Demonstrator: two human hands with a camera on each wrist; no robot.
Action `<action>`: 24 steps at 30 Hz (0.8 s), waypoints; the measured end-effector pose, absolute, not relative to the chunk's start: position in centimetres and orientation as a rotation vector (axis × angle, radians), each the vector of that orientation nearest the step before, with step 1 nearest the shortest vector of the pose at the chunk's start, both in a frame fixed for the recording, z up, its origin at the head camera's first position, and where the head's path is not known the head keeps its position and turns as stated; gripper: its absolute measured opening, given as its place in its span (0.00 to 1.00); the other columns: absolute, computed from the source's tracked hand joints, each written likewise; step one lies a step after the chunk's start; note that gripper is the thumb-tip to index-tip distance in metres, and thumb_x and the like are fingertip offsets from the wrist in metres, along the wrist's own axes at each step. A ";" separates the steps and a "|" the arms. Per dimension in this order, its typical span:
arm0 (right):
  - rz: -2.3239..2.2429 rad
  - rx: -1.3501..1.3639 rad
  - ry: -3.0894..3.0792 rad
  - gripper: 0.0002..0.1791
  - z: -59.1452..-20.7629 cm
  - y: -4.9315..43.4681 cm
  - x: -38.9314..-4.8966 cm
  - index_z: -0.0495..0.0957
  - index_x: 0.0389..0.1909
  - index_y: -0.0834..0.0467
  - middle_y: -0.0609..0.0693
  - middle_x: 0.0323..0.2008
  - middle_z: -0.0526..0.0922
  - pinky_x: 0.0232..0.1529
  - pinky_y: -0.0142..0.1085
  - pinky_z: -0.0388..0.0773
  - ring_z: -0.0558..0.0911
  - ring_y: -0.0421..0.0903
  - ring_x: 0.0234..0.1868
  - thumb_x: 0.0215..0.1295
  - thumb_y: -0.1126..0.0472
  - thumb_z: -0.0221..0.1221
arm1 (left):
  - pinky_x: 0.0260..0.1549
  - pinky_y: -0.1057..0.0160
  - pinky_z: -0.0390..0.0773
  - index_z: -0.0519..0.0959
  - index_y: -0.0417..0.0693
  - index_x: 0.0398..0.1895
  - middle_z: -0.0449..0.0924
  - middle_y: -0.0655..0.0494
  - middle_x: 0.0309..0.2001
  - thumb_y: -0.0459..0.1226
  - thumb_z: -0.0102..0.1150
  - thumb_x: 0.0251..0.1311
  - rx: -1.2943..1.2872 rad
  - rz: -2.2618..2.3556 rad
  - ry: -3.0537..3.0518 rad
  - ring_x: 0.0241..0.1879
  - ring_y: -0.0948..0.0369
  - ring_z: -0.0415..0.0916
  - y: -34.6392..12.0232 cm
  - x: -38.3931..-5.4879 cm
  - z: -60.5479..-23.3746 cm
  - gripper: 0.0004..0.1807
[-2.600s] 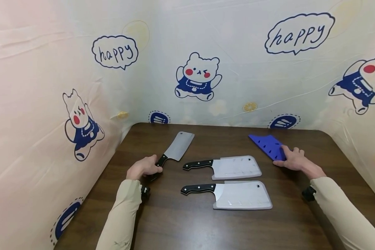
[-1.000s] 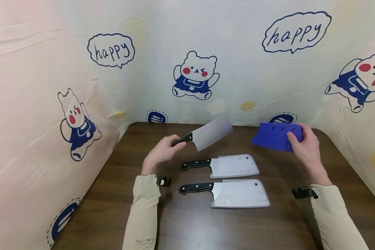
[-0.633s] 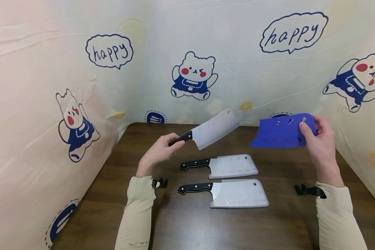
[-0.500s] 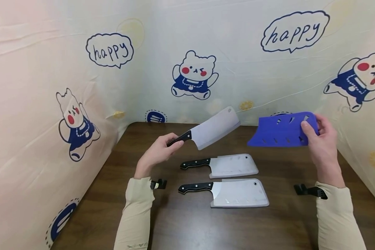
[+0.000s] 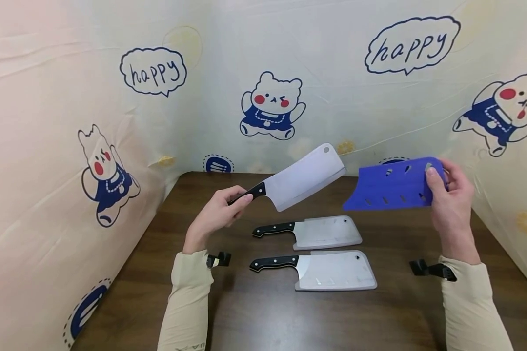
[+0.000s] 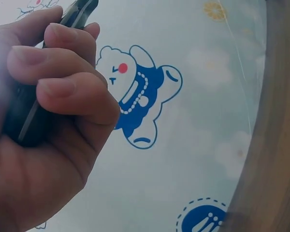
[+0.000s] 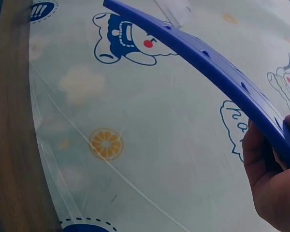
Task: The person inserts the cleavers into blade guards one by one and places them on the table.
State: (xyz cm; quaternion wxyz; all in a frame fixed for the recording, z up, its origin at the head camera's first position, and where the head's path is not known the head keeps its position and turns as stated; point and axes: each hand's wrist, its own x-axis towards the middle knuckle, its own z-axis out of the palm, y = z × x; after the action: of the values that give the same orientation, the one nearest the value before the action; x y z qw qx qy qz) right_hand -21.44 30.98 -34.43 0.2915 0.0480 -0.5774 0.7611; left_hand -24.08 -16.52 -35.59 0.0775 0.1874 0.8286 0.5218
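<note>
My left hand grips the black handle of a cleaver, raised over the table with its bare blade tilted up to the right. In the left wrist view the fingers curl round that handle. A blue slotted blade guard hangs level in the air, pinched at its right end between thumb and fingers of my right hand. The guard's flared left end faces the blade tip, a small gap apart. Seen edge-on, the guard slopes across the right wrist view, part of the blade beyond it.
Two more cleavers lie on the brown table, handles to the left: a farther one and a nearer one. Both blades sit in pale translucent guards. A printed cloth hangs behind the table and along its sides.
Both hands have lifted their things off the table, the cleaver from the left and the blue guard from the right. In the last half second blade tip and guard have come closer together.
</note>
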 end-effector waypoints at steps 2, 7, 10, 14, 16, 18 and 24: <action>2.079 0.138 -1.474 0.18 -34.4 30.7 -21.5 0.76 0.55 0.65 0.52 0.43 0.86 0.35 0.27 0.82 0.86 0.43 0.38 0.65 0.66 0.61 | 0.11 0.65 0.60 0.76 0.51 0.41 0.68 0.50 0.19 0.49 0.54 0.70 0.560 1.575 2.478 0.12 0.58 0.61 -16.5 -24.0 -35.6 0.12; 2.194 0.224 -1.264 0.15 -34.5 29.8 -21.8 0.76 0.50 0.71 0.57 0.37 0.86 0.28 0.31 0.83 0.86 0.46 0.31 0.63 0.70 0.61 | 0.11 0.66 0.60 0.76 0.49 0.41 0.68 0.51 0.18 0.44 0.52 0.72 0.578 1.611 2.477 0.12 0.58 0.60 -16.2 -23.2 -34.5 0.09; 2.211 0.262 -1.202 0.14 -34.6 29.4 -22.0 0.75 0.48 0.73 0.58 0.35 0.87 0.28 0.31 0.83 0.87 0.46 0.29 0.63 0.71 0.61 | 0.11 0.65 0.61 0.76 0.48 0.40 0.68 0.50 0.18 0.46 0.52 0.71 0.601 1.625 2.474 0.12 0.58 0.61 -16.3 -23.2 -34.4 0.11; 2.218 0.239 -1.175 0.14 -34.6 29.3 -22.1 0.76 0.47 0.72 0.58 0.34 0.87 0.27 0.31 0.83 0.87 0.46 0.28 0.63 0.71 0.62 | 0.10 0.64 0.62 0.77 0.50 0.40 0.69 0.49 0.18 0.50 0.54 0.70 0.638 1.627 2.468 0.12 0.56 0.61 -16.6 -23.6 -34.8 0.14; 2.224 0.219 -1.163 0.14 -34.6 29.3 -22.1 0.76 0.47 0.72 0.58 0.33 0.87 0.26 0.32 0.82 0.87 0.46 0.27 0.62 0.70 0.63 | 0.10 0.63 0.62 0.78 0.50 0.40 0.69 0.48 0.19 0.51 0.53 0.69 0.660 1.615 2.465 0.12 0.55 0.62 -16.5 -23.4 -34.7 0.15; 2.234 0.209 -1.155 0.14 -34.5 29.4 -22.1 0.76 0.47 0.71 0.58 0.32 0.86 0.25 0.32 0.82 0.86 0.46 0.26 0.61 0.70 0.63 | 0.10 0.63 0.63 0.78 0.51 0.40 0.70 0.48 0.19 0.52 0.53 0.69 0.675 1.603 2.463 0.12 0.55 0.62 -16.5 -23.3 -34.6 0.15; 2.242 0.223 -1.181 0.17 -34.4 29.6 -21.7 0.75 0.50 0.72 0.58 0.34 0.86 0.27 0.33 0.83 0.87 0.47 0.27 0.62 0.67 0.63 | 0.11 0.63 0.65 0.78 0.51 0.40 0.70 0.48 0.20 0.51 0.52 0.70 0.682 1.617 2.459 0.13 0.55 0.63 -16.4 -23.2 -34.5 0.15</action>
State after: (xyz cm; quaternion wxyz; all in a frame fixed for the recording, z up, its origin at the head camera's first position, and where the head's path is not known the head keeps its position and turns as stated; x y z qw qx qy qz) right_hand -21.67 29.63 -34.36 0.2943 0.0838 -0.4436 0.8423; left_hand -23.18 -16.45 -34.50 0.0603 0.2254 0.8124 0.5343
